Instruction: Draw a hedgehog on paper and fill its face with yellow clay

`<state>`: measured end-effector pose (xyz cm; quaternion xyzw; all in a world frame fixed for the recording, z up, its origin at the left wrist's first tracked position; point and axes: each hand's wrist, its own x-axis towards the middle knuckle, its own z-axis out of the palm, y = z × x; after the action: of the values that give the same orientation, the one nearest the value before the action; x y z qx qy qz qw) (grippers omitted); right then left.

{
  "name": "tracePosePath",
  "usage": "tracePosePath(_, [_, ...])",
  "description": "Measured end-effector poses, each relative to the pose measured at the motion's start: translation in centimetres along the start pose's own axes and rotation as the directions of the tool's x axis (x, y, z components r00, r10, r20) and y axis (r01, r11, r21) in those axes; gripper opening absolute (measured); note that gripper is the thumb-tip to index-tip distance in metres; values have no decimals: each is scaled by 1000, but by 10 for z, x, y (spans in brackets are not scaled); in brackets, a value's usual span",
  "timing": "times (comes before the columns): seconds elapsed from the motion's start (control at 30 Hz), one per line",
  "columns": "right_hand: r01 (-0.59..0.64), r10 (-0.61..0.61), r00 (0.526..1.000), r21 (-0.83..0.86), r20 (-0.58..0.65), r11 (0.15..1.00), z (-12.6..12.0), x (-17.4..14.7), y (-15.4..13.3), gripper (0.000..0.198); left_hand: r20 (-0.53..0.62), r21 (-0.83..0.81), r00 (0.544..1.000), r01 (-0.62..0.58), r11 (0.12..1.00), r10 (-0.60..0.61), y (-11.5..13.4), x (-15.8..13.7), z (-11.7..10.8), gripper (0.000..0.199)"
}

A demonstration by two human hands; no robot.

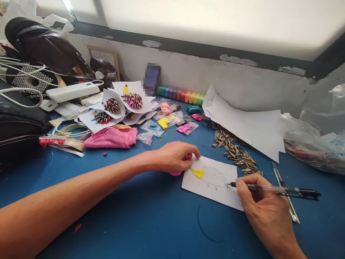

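Observation:
In the head view, a small white paper (215,199) lies on the blue table. It bears a pen-drawn hedgehog (215,176) with short strokes on its body, thin legs and a yellow clay snout (197,173). My left hand (175,156) is curled at the paper's upper left corner, fingertips on it. Something pink, like clay (175,173), shows partly under that hand. My right hand (269,208) is closed round a black pen (283,191), its tip at the drawing's rear end. Sunflower seeds (237,151) lie beyond the paper.
Finished-looking seed hedgehogs on paper (133,100) lie at the back left. Near them are a pink cloth (111,137), bagged yellow clay (163,123) and a row of coloured clay (180,95). White sheets (250,126), a metal-coloured cutter (292,208) and a plastic bag (318,144) are right.

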<state>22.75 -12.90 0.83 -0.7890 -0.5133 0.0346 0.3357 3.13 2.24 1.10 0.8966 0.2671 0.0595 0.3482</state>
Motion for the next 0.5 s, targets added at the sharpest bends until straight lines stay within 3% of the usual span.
tracePosePath(0.5, [11, -11, 1000, 30, 8, 999, -2, -1, 0, 27, -3, 3, 1000, 0, 1000, 0, 0, 0, 0, 38])
